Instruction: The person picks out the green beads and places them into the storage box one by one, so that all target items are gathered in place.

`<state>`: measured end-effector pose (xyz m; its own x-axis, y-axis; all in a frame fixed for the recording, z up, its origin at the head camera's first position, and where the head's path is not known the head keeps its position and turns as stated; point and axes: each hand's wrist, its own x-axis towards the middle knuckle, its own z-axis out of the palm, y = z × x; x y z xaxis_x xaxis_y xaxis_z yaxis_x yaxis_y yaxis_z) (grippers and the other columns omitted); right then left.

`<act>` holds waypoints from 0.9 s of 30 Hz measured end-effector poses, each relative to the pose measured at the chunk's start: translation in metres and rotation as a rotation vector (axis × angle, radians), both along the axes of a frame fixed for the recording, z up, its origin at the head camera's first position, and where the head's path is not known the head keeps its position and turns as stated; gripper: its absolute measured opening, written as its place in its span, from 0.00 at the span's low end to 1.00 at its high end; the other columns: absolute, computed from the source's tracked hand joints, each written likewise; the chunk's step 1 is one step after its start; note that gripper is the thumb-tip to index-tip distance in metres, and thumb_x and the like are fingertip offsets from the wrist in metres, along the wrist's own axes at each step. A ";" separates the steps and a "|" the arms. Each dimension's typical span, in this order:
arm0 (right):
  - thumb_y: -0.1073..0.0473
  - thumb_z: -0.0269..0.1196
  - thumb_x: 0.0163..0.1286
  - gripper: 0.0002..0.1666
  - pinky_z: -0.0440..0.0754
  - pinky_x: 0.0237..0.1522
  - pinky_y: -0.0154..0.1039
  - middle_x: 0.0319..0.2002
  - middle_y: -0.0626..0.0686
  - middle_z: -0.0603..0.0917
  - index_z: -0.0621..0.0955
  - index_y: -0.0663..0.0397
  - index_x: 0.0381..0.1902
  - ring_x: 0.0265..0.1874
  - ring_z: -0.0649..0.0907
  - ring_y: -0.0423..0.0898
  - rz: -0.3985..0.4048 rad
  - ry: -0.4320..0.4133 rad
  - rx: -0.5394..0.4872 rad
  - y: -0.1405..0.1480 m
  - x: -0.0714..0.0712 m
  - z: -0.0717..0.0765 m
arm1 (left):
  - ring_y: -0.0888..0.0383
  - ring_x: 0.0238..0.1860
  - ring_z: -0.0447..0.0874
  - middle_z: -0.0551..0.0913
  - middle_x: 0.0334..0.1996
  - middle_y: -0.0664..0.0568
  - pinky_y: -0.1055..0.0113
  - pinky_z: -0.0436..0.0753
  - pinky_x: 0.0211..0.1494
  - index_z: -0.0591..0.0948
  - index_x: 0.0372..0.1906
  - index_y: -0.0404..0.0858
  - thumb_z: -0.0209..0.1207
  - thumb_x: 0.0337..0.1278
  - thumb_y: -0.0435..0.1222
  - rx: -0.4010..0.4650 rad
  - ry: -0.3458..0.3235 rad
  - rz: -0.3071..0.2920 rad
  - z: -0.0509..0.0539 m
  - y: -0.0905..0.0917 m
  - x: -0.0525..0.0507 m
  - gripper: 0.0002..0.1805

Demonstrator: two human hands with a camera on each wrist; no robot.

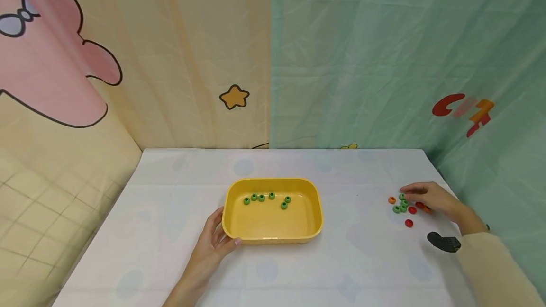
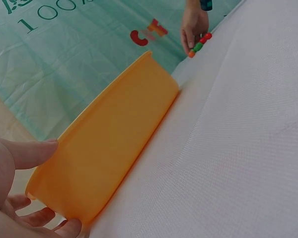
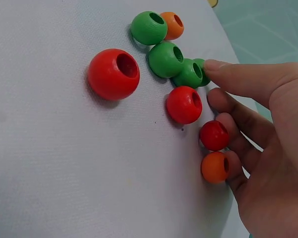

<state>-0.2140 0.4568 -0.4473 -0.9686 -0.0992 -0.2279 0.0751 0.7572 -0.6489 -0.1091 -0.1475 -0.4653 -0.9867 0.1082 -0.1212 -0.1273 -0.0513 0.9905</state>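
Observation:
A yellow tray (image 1: pixel 273 229) holds several green beads (image 1: pixel 261 198) on its floor. My left hand (image 1: pixel 209 245) grips its left front corner; in the left wrist view the thumb lies on the rim of the tray (image 2: pixel 114 139) and the fingers curl beneath. My right hand (image 1: pixel 439 201) is over a loose group of green, red and orange beads at the right. In the right wrist view, the thumb of the right hand (image 3: pixel 268 129) touches the farthest green bead (image 3: pixel 203 74), the index fingertip lies apart from the thumb, and other fingers rest beside a red bead (image 3: pixel 214 135) and an orange bead (image 3: pixel 215 167).
A white patterned cloth (image 1: pixel 358 269) covers the table. Printed curtains (image 1: pixel 350 60) hang behind and at both sides. A black object (image 1: pixel 444 242) shows beside the right sleeve. Another red bead (image 1: pixel 409 223) lies nearer the front than the group.

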 end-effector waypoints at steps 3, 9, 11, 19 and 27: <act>0.49 0.64 0.77 0.29 0.83 0.50 0.42 0.62 0.71 0.77 0.80 0.67 0.64 0.56 0.77 0.62 0.003 -0.003 0.008 0.000 0.000 -0.002 | 0.44 0.79 0.55 0.51 0.81 0.46 0.67 0.70 0.71 0.53 0.81 0.47 0.73 0.60 0.33 0.003 -0.001 -0.002 0.000 0.000 0.000 0.52; 0.50 0.64 0.77 0.27 0.82 0.44 0.34 0.59 0.68 0.80 0.82 0.66 0.61 0.53 0.78 0.57 0.001 0.014 0.023 -0.001 -0.002 -0.005 | 0.43 0.79 0.55 0.50 0.81 0.46 0.66 0.71 0.71 0.53 0.82 0.46 0.73 0.60 0.33 0.004 0.000 -0.003 0.001 0.000 0.000 0.52; 0.49 0.65 0.77 0.26 0.83 0.43 0.34 0.58 0.68 0.81 0.83 0.66 0.60 0.52 0.78 0.57 -0.006 0.022 0.024 -0.001 -0.002 -0.006 | 0.43 0.78 0.55 0.50 0.81 0.45 0.66 0.71 0.71 0.52 0.82 0.46 0.73 0.60 0.33 0.003 0.002 -0.004 0.001 0.000 0.001 0.52; 0.44 0.66 0.75 0.29 0.82 0.46 0.42 0.54 0.66 0.82 0.84 0.66 0.56 0.50 0.78 0.59 -0.030 0.080 0.065 0.000 0.000 -0.010 | 0.42 0.78 0.55 0.49 0.82 0.46 0.64 0.72 0.71 0.52 0.82 0.46 0.72 0.60 0.33 -0.004 0.001 -0.005 0.001 0.000 0.001 0.52; 0.44 0.66 0.75 0.30 0.83 0.47 0.42 0.55 0.69 0.81 0.84 0.68 0.56 0.51 0.79 0.61 -0.043 0.067 0.068 -0.002 0.001 -0.010 | 0.42 0.79 0.55 0.50 0.82 0.45 0.64 0.72 0.71 0.52 0.82 0.45 0.73 0.60 0.33 -0.012 -0.002 0.001 0.002 0.001 0.000 0.53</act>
